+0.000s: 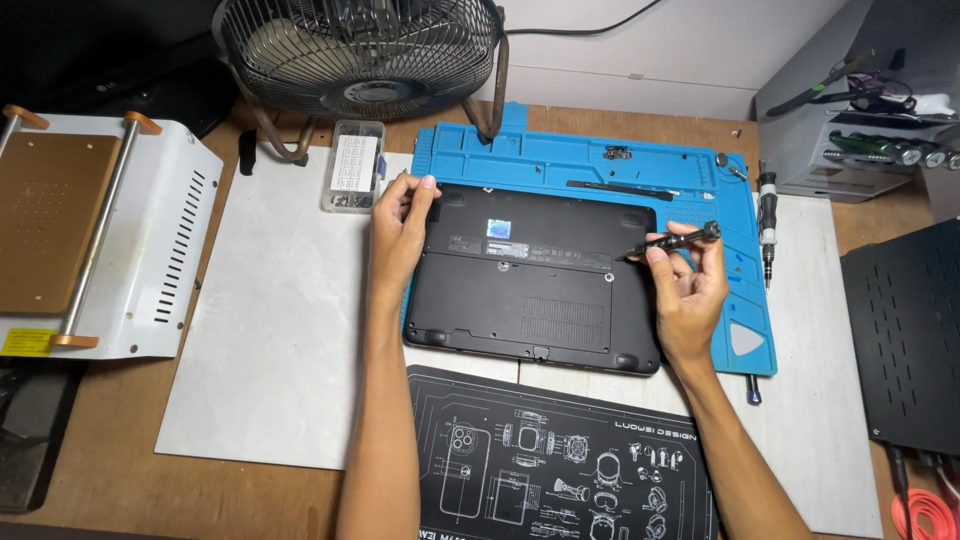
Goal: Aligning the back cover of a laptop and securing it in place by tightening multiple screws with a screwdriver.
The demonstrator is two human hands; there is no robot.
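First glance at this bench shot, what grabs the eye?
The black laptop, underside up on the bright blue work mat at centre. The right hand holds a slim screwdriver with its tip at the laptop's right edge, while the left hand grips the upper left corner. A metal fan stands at the back, a white machine at far left.

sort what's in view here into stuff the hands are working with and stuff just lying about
In use:
left hand
right hand
laptop
screwdriver
blue mat

Lying about:
fan
screw box
spare driver
white machine
black mat
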